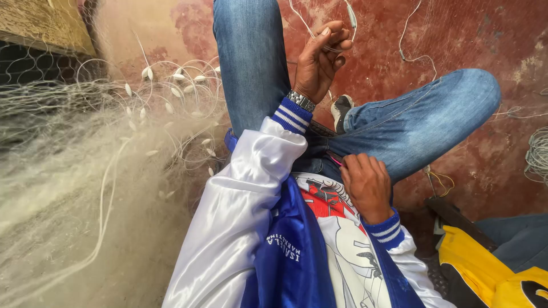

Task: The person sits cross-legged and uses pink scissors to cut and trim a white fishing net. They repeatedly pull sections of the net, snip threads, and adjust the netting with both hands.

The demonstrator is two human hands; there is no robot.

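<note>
Hands working thin white line.
Left hand [321,60] is pinching the line [337,23], running upward; right hand [368,185] is lying clenched by soft heaped netting [74,165].

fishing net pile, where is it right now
In the head view the fishing net pile fills the left side, beside the white sleeve, with small white floats along its upper edge.

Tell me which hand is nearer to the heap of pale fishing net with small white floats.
Left. The left hand is raised above the knee, pinching thin line, closer to the heap of pale fishing net. The right hand rests at the lap, farther away.
</note>
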